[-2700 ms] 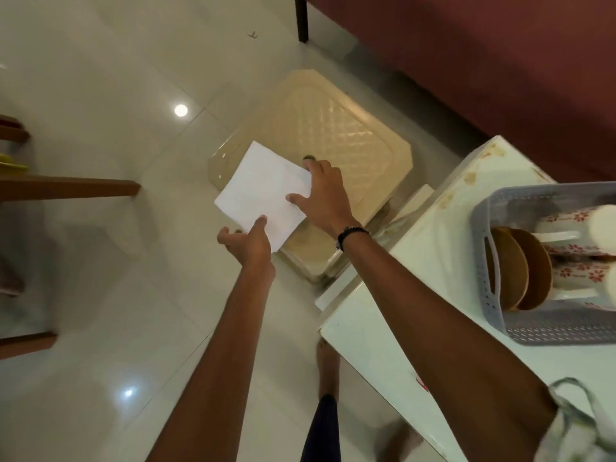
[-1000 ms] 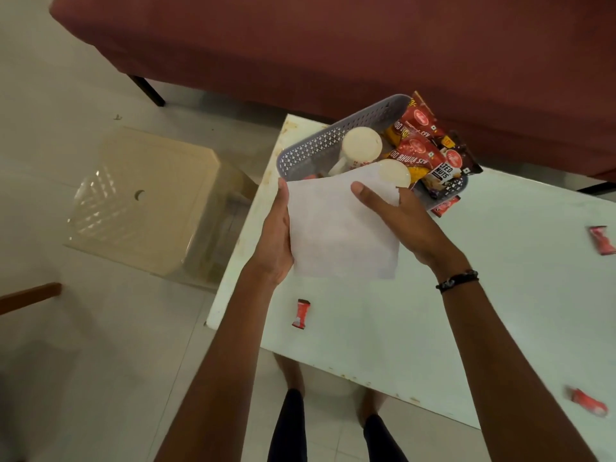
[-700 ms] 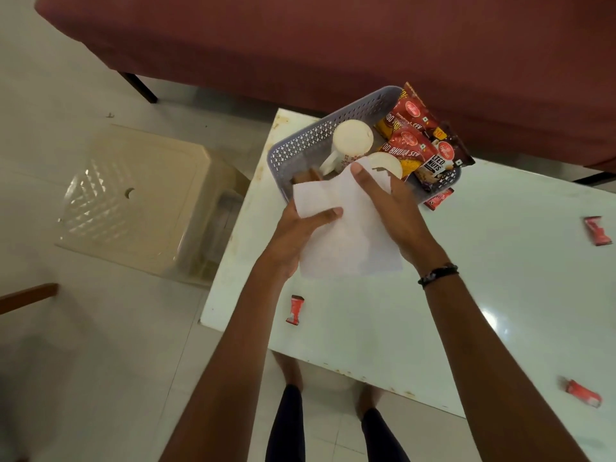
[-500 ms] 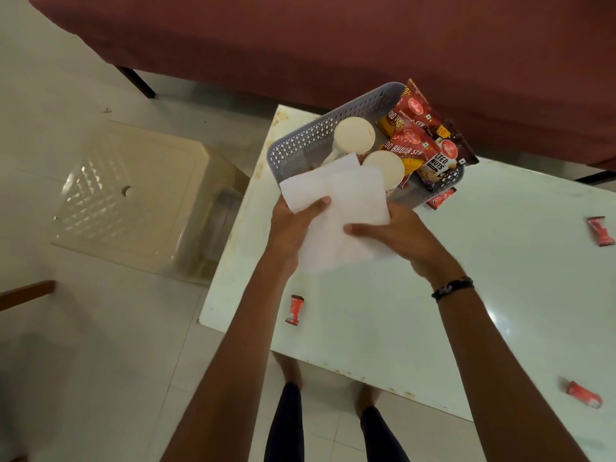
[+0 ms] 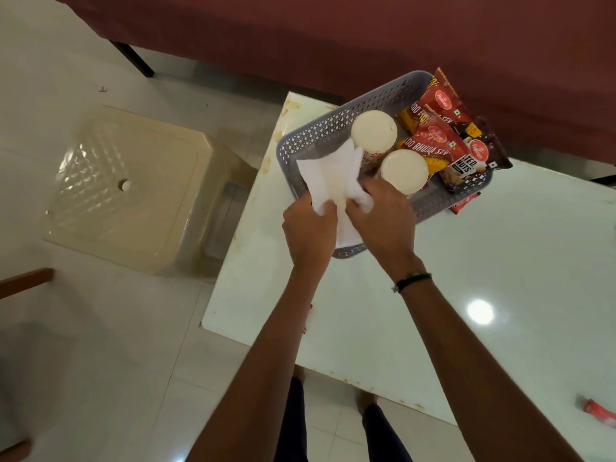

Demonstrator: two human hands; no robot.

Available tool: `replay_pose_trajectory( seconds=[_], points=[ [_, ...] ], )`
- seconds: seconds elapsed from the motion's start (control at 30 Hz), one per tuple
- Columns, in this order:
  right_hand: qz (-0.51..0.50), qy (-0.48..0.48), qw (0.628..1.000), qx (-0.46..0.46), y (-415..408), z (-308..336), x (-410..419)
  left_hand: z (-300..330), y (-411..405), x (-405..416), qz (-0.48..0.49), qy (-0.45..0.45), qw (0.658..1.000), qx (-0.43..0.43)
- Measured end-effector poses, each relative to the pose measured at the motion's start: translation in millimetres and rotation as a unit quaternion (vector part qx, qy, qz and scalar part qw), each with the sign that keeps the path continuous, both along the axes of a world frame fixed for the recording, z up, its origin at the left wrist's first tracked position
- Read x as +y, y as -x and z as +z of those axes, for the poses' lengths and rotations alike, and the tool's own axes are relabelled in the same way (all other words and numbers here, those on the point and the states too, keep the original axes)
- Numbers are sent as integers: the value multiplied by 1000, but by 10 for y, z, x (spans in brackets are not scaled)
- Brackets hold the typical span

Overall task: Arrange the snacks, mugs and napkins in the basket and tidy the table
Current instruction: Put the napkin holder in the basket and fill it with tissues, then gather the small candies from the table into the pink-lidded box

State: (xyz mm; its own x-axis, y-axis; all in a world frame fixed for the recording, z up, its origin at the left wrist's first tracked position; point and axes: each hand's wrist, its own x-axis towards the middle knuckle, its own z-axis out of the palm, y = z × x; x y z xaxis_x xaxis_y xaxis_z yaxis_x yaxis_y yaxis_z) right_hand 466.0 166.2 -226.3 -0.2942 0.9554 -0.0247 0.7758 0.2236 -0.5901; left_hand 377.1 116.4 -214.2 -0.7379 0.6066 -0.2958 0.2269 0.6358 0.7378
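Napkin, white soft paper, crumpled (image 5: 333, 181): held over the near-left end of the basket, not yet laid flat. White glossy tabletop (image 5: 466, 278): carries the grey perforated plastic basket (image 5: 320, 135) at its far-left corner. Inside the basket: red and yellow snack packets (image 5: 443, 141) standing at the far-right end, two cream mugs with red floral print (image 5: 375, 131) lying beside them toward the left, napkin in the remaining free end. Left hand (image 5: 310, 228): pinching the napkin's near edge at the basket rim. Right hand (image 5: 383, 215): clenched on the bunched right side of the napkin, close beside the nearer mug. Recommended for this step: smooth or fold before letting go, press down into the free end, avoid nudging the mugs. Small red sachets (image 5: 600, 410): loose on the tabletop, one just beside the basket, to be collected afterwards.
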Motion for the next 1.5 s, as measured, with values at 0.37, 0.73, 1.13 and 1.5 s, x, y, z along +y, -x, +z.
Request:
replay_pose_trajectory(
  seconds=[0.37,0.73,1.13,1.5],
  points=[
    [73,-72,994,-39,274,-409,221,-356,175,291,12,-5,998,56],
    [84,-192,977,-38,264,-584,169,-445,139,268,5,-1,996,87],
    [76,-192,978,33,64,-512,212,-385,115,282,19,-58,994,86],
    [-154,-13,988,-18,-862,21,2001,-473,290,233,239,-86,964,-74]
  ],
)
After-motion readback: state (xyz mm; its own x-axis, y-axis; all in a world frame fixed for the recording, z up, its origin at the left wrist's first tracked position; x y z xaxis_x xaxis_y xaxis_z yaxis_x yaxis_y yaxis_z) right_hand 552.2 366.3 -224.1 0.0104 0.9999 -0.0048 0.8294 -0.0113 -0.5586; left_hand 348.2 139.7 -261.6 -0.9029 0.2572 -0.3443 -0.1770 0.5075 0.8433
